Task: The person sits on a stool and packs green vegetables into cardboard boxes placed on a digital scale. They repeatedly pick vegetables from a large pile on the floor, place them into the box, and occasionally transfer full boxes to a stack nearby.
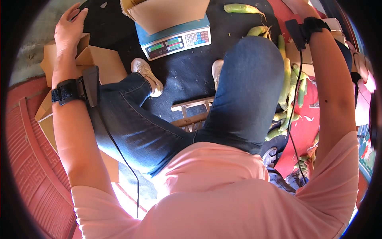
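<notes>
Brown cardboard, open-flapped box (106,63) at far left, just beside the left hand (71,32): fingers loosely parted, nothing visible in grip, arm lifted perhaps to clear the leg. Centre: white electronic scale with blue platform (177,44), flat on the floor, presumably for steadiness; open tan cardboard carton (171,16) sits on it, likely to keep contents together. Right: one long pale-green, radish-like vegetable (241,8) lies alone; more long green vegetables (286,81) heaped beside the right knee, probably for easy reach. Right hand (297,5) cut off at top edge; can't tell finger state.
</notes>
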{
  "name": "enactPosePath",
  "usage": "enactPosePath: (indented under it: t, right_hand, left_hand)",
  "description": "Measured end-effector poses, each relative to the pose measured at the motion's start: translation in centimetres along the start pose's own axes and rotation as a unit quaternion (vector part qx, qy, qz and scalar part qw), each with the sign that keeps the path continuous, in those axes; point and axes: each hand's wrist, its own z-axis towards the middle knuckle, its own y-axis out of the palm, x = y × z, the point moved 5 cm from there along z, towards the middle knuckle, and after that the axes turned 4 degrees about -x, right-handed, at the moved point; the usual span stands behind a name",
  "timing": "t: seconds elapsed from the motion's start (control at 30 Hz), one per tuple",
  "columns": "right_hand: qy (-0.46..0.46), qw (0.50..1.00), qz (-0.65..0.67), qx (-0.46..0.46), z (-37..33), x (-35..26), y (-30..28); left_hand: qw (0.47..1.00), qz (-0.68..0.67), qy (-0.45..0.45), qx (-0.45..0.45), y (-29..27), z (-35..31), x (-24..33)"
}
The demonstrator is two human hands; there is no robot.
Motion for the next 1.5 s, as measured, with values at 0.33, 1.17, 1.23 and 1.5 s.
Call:
enactPosePath:
  t: [0.33, 1.17, 1.23, 1.5]
  right_hand:
    - [-0.128, 0.976, -0.174, -0.007, 1.6, -2.7, 0.8]
    - [-0.265, 0.857, -0.412, -0.16, 2.8, -12.7, 1.7]
    - [-0.205, 0.862, -0.461, -0.036, -2.4, -5.4, -1.8]
    - [0.271, 0.919, -0.277, 0.077, -18.3, 23.9, 1.3]
  left_hand:
    - [0.995, -0.081, 0.034, 0.056, -0.5, -0.5, 0.7]
    - [0.987, -0.153, 0.039, -0.025, -2.0, -4.1, 5.4]
    - [0.988, -0.142, 0.042, -0.039, -1.1, -3.6, 6.0]
    - [0.985, -0.129, 0.023, -0.112, 2.1, -4.0, 7.4]
